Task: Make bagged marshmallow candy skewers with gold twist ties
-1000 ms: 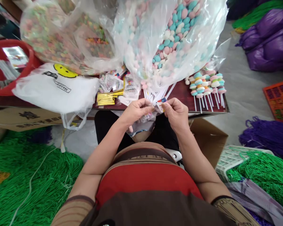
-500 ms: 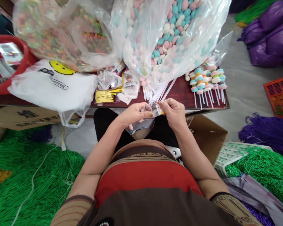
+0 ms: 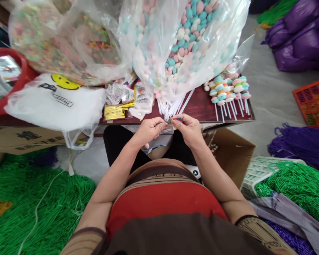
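Both hands are pinched close together at the table's front edge, above my lap. My left hand (image 3: 151,131) has thumb and fingers closed on clear plastic film (image 3: 170,129), apparently a small bag. My right hand (image 3: 188,130) pinches a small printed card (image 3: 177,118) with red and blue on it; fingers cover most of it. Just beyond the fingertips, a bundle of white sticks (image 3: 172,106) lies on the dark red table (image 3: 202,104). To the left are gold twist ties (image 3: 114,112) and small printed packets (image 3: 143,97).
Candy skewers (image 3: 230,90) lie at the table's right end. Big clear bags of candy (image 3: 186,49) (image 3: 69,46) fill the back. A white plastic bag (image 3: 61,106) and red basin (image 3: 26,67) stand left. Below right is an open cardboard box (image 3: 234,152); green cords (image 3: 42,198) cover the floor left.
My right hand has moved left, bringing its fingertips against those of my left. The printed card has turned and shows less. The view has shifted slightly.
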A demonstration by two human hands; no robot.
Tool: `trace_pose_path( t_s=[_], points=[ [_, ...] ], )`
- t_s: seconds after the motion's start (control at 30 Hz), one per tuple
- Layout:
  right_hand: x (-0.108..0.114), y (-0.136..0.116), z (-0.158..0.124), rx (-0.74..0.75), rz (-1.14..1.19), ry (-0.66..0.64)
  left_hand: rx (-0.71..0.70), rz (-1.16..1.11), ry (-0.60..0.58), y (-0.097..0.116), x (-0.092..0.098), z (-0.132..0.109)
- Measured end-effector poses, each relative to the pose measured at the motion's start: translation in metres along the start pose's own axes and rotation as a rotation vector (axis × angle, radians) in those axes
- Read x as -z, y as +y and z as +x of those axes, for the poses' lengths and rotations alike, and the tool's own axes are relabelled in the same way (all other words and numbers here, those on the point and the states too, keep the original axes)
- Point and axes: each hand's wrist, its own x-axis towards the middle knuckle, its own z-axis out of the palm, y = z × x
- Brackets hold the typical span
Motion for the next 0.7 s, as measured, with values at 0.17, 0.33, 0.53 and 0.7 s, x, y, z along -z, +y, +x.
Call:
trace_pose_path(
  t_s=[0.17,0.33,0.53,0.7],
  points=[
    [-0.003,-0.003,-0.001,-0.019,-0.051,0.110,0.026,-0.066,0.077,-0.004,-0.002,0.001],
    [-0.004,-0.006,-0.002,-0.003,-0.174,0.097,-0.145,0.071,0.199,-0.003,-0.006,0.004],
    [0.009,0.000,0.002,0.053,-0.406,-0.002,-0.359,0.303,0.316,-0.002,-0.012,0.011],
    [0.076,-0.013,0.021,0.095,-0.639,0.186,-0.225,0.166,0.458,-0.007,-0.008,0.012]
  ],
)
